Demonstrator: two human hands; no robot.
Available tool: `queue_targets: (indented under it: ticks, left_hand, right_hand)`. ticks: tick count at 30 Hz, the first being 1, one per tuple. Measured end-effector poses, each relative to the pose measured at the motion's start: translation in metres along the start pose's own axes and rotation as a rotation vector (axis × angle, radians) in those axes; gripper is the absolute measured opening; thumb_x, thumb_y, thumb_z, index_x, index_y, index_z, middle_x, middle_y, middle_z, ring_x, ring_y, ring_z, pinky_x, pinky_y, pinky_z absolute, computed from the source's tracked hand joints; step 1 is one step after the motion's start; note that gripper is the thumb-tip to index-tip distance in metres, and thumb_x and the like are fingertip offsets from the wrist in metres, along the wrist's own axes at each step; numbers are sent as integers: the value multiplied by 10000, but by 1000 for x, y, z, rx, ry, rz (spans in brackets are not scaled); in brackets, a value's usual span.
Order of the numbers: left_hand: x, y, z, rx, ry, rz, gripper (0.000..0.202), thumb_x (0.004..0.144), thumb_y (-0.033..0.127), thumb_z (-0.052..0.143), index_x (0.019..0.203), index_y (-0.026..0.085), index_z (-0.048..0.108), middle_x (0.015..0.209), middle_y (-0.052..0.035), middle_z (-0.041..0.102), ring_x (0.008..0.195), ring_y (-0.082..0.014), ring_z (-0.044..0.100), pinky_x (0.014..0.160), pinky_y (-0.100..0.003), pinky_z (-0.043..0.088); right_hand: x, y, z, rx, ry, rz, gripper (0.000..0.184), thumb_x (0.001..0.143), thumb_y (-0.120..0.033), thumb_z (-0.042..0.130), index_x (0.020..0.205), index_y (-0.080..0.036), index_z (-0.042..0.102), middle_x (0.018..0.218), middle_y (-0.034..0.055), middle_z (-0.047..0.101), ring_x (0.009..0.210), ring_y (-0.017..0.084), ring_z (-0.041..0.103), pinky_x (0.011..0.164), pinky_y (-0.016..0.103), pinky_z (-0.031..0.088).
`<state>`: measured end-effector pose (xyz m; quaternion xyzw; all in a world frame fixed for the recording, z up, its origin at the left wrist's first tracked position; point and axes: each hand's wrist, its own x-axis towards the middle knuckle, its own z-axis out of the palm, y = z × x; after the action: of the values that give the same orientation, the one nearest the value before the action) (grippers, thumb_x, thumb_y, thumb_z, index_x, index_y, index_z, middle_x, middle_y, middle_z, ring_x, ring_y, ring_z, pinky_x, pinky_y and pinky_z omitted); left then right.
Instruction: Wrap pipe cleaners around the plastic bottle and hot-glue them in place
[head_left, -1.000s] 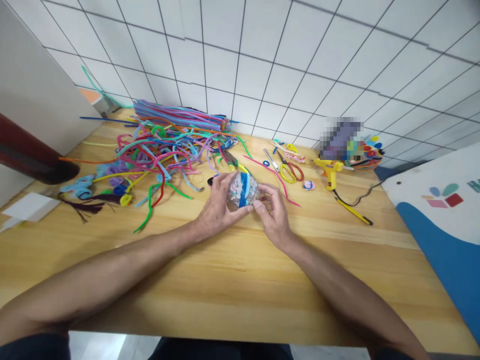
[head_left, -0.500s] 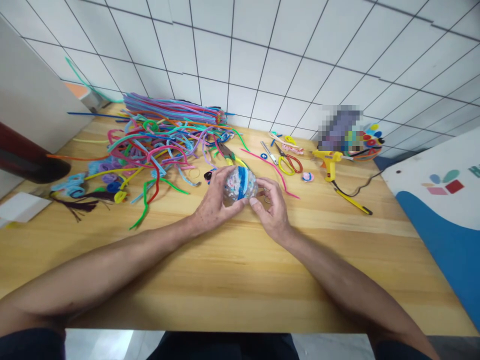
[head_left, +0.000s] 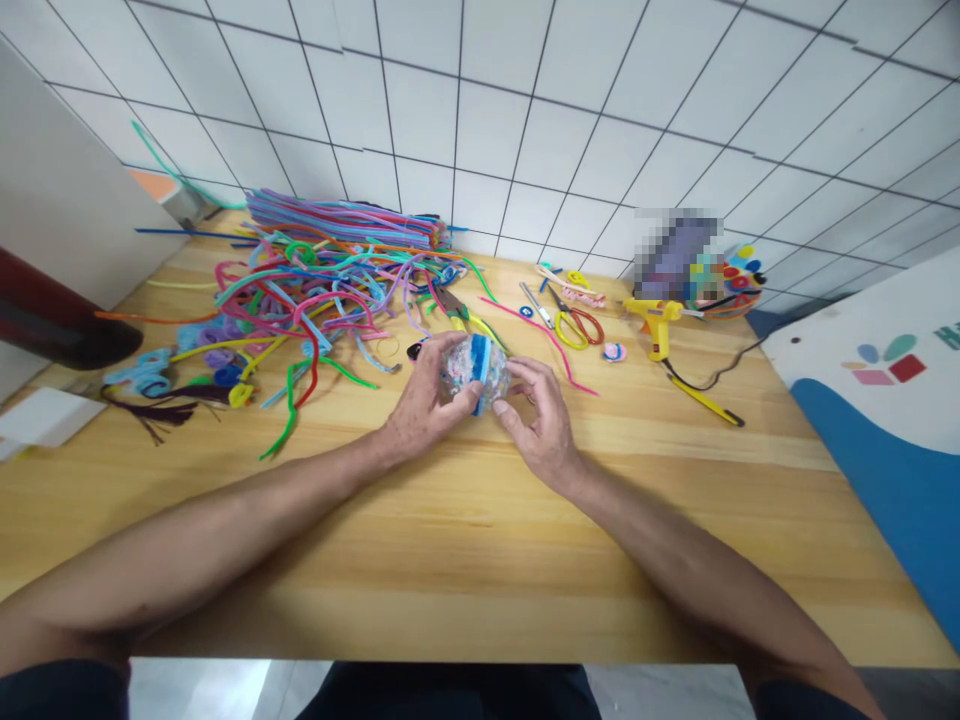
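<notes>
Both my hands meet over the middle of the wooden table (head_left: 465,540). Between them is a clear ball (head_left: 472,368) filled with small coloured bits, with a blue pipe cleaner band wrapped round it. My left hand (head_left: 421,408) cups the ball from the left, fingers curled on it. From the right, my right hand (head_left: 541,418) grips it with thumb and fingers pressed against its side and the blue band.
A big tangle of coloured pipe cleaners (head_left: 322,290) lies at the back left. Scissors (head_left: 576,326) and a yellow glue gun (head_left: 656,325) with its cord lie at the back right. A white sheet (head_left: 41,415) rests at the left edge, a white and blue board (head_left: 885,420) at the right.
The ball has turned in my hands: the blue band now faces right and tilts. The view has shifted slightly; my hands keep their place.
</notes>
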<state>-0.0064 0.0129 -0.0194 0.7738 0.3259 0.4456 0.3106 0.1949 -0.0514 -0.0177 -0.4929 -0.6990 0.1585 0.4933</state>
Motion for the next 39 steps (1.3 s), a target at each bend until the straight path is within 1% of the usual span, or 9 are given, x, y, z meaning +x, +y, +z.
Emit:
queue_targets:
  ticks: [6,10,13,18,23,28,32,35,39]
  left_hand:
    - [0,3,0,-89,66,24,514,979,534,663,1346,257,434,1457,-143,531,1371,-301,562,1153,-515,506]
    - [1,6,3,-111,129,27,435,959,517,710,1195,262,450,1355,-110,579,1277,-262,615,1086,-464,551]
    - [0,7,3,-84,121,75,470,954,472,725,1276,250,464,1344,-117,579,1267,-262,619,1096,-462,548]
    - [-1,12,-1,72,47,174,506,978,407,684,1418,252,485,1413,-138,577,1356,-307,573,1159,-542,500]
    - [-2,17,-1,77,5,270,509,949,325,701,1409,257,494,1399,-146,580,1343,-308,581,1124,-542,522]
    - [-2,16,0,86,-17,312,509,945,335,692,1407,274,487,1393,-139,588,1339,-322,583,1122,-564,516]
    - [-1,12,1,63,16,271,512,969,383,697,1425,278,489,1413,-128,580,1361,-310,567,1157,-547,497]
    - [-1,6,1,4,48,126,524,1002,443,668,1451,268,462,1425,-125,573,1351,-293,580,1170,-515,498]
    - [-1,1,-1,-32,11,53,555,1028,573,588,1465,256,458,1513,-152,519,1432,-324,533,1205,-545,468]
  right_hand:
    - [-2,-5,-4,-106,-7,-132,375,1004,-334,648,1366,-279,569,1355,132,646,1283,305,623,1026,548,587]
    - [-3,-7,-5,-87,-17,-163,360,1014,-329,635,1364,-279,569,1340,125,657,1286,303,625,1075,563,557]
    - [-2,-6,-4,-37,-8,-127,410,1037,-343,595,1437,-277,534,1394,132,634,1328,297,601,1041,526,580]
    - [-1,-6,-5,-44,-79,-55,515,1057,-474,546,1537,-293,490,1495,134,590,1406,317,552,1083,545,556]
    - [3,-9,-9,-32,-94,-83,475,1066,-521,524,1485,-298,545,1481,114,628,1386,309,576,1123,556,515]
    - [8,-11,-12,-56,-110,-87,448,1062,-541,518,1426,-288,582,1437,115,670,1333,310,619,1109,563,517]
    - [8,-11,-13,-30,-120,-59,475,1060,-510,535,1482,-293,546,1518,111,617,1403,305,576,1125,548,518]
    - [7,-7,-11,31,-115,-24,517,1056,-501,544,1530,-301,500,1569,110,570,1458,296,534,1115,519,546]
    - [7,2,-8,31,-137,14,571,1029,-495,598,1554,-306,475,1599,120,530,1496,302,499,1148,528,541]
